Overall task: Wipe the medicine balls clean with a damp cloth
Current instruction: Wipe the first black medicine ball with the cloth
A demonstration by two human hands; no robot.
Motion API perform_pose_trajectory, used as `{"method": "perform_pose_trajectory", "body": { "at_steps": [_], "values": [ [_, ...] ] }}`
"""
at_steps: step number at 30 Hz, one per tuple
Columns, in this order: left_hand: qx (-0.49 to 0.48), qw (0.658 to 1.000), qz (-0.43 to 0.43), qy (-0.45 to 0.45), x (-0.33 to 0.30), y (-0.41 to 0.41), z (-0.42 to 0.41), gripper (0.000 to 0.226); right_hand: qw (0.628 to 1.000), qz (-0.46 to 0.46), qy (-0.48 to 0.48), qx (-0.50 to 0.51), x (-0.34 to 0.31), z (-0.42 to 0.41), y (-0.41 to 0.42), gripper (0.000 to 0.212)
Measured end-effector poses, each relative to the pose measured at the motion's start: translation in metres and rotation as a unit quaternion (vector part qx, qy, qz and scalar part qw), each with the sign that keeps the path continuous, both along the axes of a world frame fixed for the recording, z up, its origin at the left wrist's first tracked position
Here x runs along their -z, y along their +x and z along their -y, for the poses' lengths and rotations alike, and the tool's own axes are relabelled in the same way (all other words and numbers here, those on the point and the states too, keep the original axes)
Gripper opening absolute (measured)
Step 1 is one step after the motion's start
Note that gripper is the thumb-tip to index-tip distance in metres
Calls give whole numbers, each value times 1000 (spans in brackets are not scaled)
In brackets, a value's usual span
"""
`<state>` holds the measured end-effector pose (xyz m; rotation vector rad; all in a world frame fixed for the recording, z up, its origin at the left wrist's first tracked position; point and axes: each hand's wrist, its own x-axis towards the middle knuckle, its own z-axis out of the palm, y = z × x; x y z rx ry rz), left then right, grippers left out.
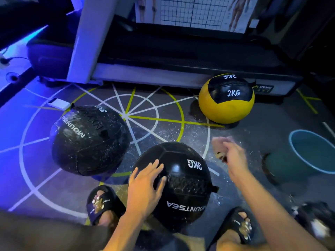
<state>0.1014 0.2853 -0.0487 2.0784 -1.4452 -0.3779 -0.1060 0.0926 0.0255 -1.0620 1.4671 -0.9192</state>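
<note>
Three medicine balls sit on the marked gym floor. The nearest black 3KG ball [183, 185] lies between my feet, and my left hand [145, 185] rests flat on its left side with fingers spread. My right hand [233, 158] hovers to the ball's right and grips a pinkish, blurred cloth [220, 144] above the floor. A second black ball [88, 140], speckled with droplets, lies to the left. A yellow and black 2KG ball [226, 98] stands farther back at the right, against the treadmill.
A teal bucket [311, 153] stands on the floor at the right. A treadmill base [181, 69] runs across the back. A small white box [58, 105] lies behind the left ball. Water droplets speckle the floor [172, 127]. My sandalled feet flank the near ball.
</note>
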Motion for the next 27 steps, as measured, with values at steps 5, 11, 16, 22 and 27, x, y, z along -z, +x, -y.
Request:
{"method": "perform_pose_trajectory", "body": {
  "at_steps": [5, 11, 16, 22, 27],
  "values": [
    [-24, 998, -27, -44, 15, -3, -14, 43, 894, -218, -227, -319, 5, -56, 60, 29],
    [-54, 996, -43, -63, 24, -3, -36, 43, 719, -373, -315, -495, 38, -66, 63, 53],
    [-87, 990, -83, -69, 17, 0, -39, 39, 895, -320, -129, -283, 51, -45, 35, 38],
    [-77, 990, -110, -46, 7, 14, -38, 33, 828, -261, -287, -405, 36, -90, 61, 45],
    [-83, 991, -95, -51, 4, 14, -36, 34, 887, -361, -166, -234, 48, -56, 52, 40]
  ]
}}
